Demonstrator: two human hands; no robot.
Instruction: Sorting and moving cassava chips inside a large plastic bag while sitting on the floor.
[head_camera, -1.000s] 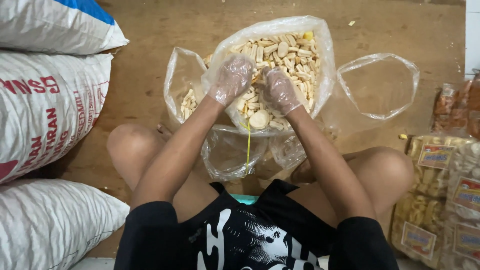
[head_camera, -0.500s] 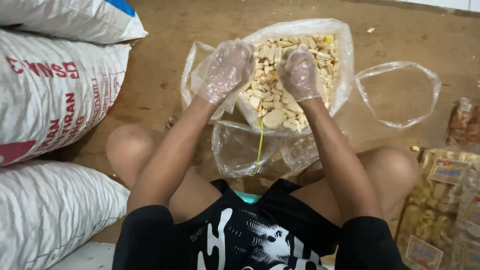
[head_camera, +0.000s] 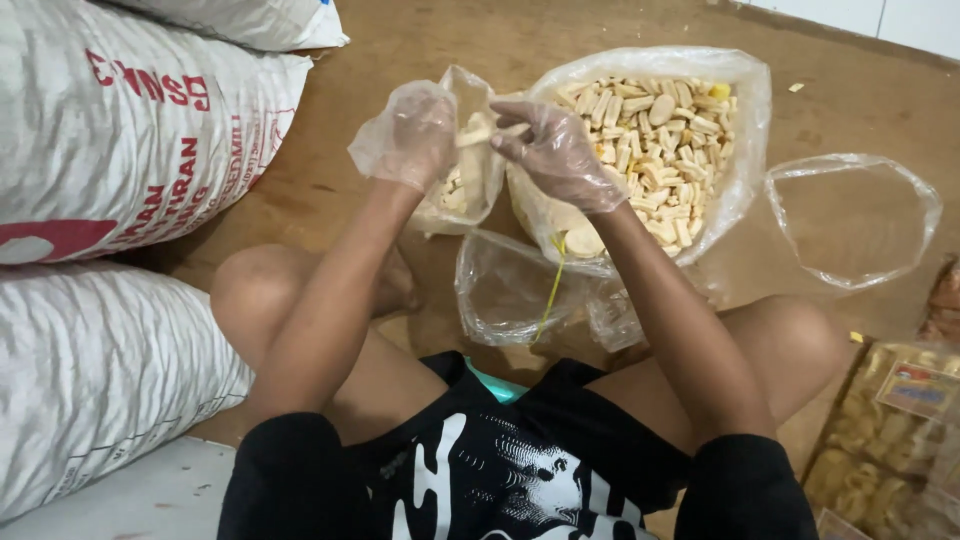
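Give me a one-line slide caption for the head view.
Seated on the floor, gloved left hand holds a small clear bag while right hand feeds it pale snack pieces from the large bag.

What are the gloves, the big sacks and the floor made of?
Gloves, as on the left hand: thin clear plastic, probably, since they look see-through, loose and crinkly. Sacks: likely woven plastic, white and matte, with a fine weave and red print. Floor: brown and smooth, with scuffs; perhaps wood board or painted concrete, hard to tell.
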